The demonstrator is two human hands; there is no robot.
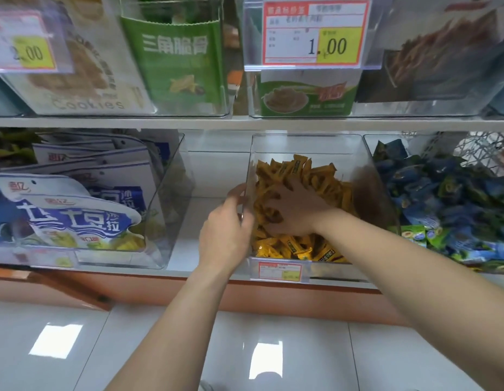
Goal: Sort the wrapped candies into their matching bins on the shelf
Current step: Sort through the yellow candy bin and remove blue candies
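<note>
A clear plastic bin [307, 142] on the lower shelf holds a heap of yellow wrapped candies [298, 170]. My left hand [226, 230] grips the bin's left wall near its front corner. My right hand [294, 211] is inside the bin, fingers spread and pressed down on the yellow candies; whether it holds any is hidden. To the right, a second clear bin [370, 148] is full of blue and green wrapped candies [448, 210].
A clear bin [171, 170] of blue-and-white snack bags stands at the left, with a bare gap of white shelf [211, 176] between it and the yellow bin. Upper shelf bins and price tags [315, 32] hang overhead. An orange base strip [160, 289] and glossy floor lie below.
</note>
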